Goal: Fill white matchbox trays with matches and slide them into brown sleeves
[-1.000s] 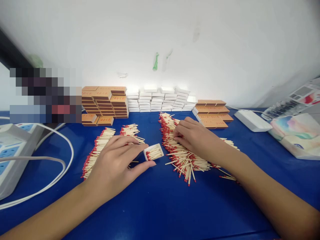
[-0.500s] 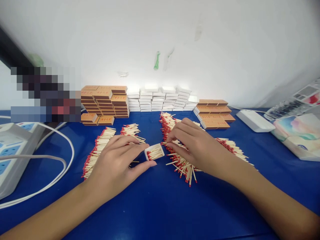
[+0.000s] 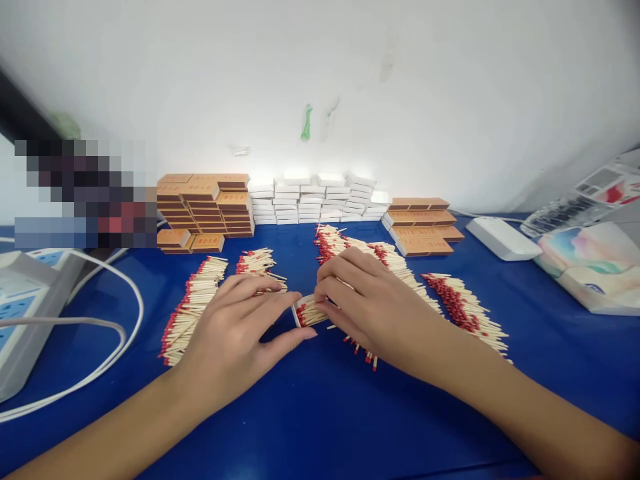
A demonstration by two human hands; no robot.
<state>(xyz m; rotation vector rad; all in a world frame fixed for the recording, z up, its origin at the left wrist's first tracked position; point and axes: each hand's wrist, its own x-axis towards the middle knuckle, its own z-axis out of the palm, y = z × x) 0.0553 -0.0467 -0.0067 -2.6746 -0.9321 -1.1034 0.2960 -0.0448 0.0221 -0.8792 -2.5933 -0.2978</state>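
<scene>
While the tray point(image 3: 296, 315) is held by the left hand point(image 3: 235, 327), in from the bench point(image 3: 310, 413)'s back edge, matches point(image 3: 311, 312) are best laid heads aligned; whether any is pinched by the right hand point(image 3: 367, 300) cannot be told.

Shows plain deep blue on the tabletop point(image 3: 300, 413) across the lower frame, greyish white on the wall point(image 3: 200, 80) above with a green smear point(image 3: 306, 123) at upper centre, and white on the box stacks point(image 3: 311, 205) mid-frame. Runs to orange with red lettering and brown side bands on the matchboxes point(image 3: 205, 207) at centre left and centre right. Sets red tips against cream sticks in the matches point(image 3: 200, 287), white on the tray point(image 3: 296, 316) at centre, and pastel blue, peach and teal swirls on the pack point(image 3: 595, 257) at right.
</scene>
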